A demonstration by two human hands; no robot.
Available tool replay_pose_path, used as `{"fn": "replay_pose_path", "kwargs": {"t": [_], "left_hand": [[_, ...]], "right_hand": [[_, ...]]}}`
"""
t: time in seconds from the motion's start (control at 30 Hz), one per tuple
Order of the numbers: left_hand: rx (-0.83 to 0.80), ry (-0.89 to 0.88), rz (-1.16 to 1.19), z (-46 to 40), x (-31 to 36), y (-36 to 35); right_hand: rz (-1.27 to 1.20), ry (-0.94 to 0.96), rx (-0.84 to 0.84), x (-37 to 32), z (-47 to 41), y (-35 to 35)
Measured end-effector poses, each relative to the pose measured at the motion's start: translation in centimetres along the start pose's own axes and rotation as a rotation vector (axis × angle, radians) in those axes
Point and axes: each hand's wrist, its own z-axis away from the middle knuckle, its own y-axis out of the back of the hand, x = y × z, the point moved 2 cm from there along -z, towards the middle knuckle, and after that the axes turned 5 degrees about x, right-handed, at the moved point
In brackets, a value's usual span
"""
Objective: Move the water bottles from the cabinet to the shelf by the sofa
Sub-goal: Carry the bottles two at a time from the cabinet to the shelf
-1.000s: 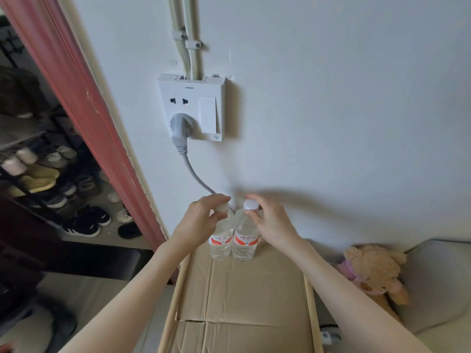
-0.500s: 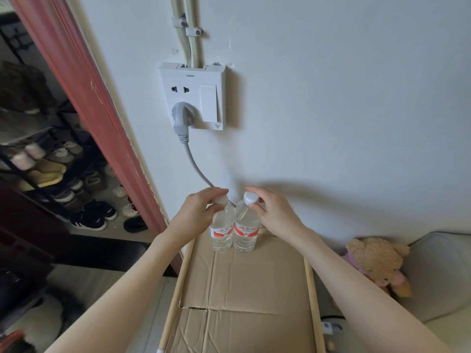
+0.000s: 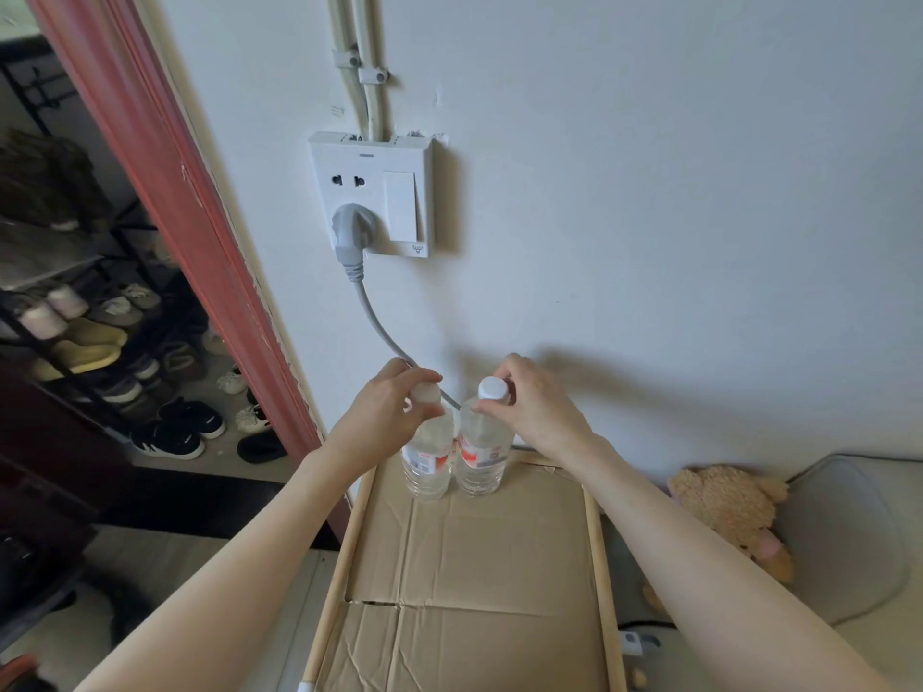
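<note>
Two clear water bottles with red-and-white labels stand upright side by side at the far end of the shelf top, close to the wall. My left hand [image 3: 384, 422] grips the neck and cap of the left bottle [image 3: 428, 467]. My right hand [image 3: 534, 407] pinches the neck of the right bottle [image 3: 480, 462] just under its white cap. The shelf [image 3: 597, 551] has pale wooden side rails and a flattened cardboard sheet [image 3: 489, 566] as its surface.
A wall socket [image 3: 372, 192] with a grey plug and cable hangs above the bottles. A teddy bear [image 3: 729, 511] and a grey sofa cushion [image 3: 859, 531] lie to the right. A red door frame [image 3: 165, 192] and a shoe rack [image 3: 85, 332] are on the left.
The view has tilted slightly, so socket and bottles sit lower in the frame. Both hands stay on the bottle necks, and the bottles remain standing on the cardboard.
</note>
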Motion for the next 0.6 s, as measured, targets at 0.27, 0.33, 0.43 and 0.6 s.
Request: {"fn": "replay_pose_path", "kwargs": {"t": [0.27, 0.33, 0.43, 0.6], "left_hand": [[-0.105, 0.008, 0.005, 0.55, 0.24, -0.45], [-0.062, 0.030, 0.017, 0.73, -0.09, -0.16], [0.076, 0.097, 0.005, 0.52, 0.15, 0.03], [0.021, 0.097, 0.076, 0.89, 0.33, -0.08]], "right_hand": [[0.026, 0.077, -0.165, 0.08, 0.61, 0.69], [0.062, 0.056, -0.117, 0.10, 0.40, 0.86], [0.112, 0.006, -0.011, -0.19, 0.16, 0.72], [0.035, 0.030, -0.195, -0.58, 0.44, 0.61]]}}
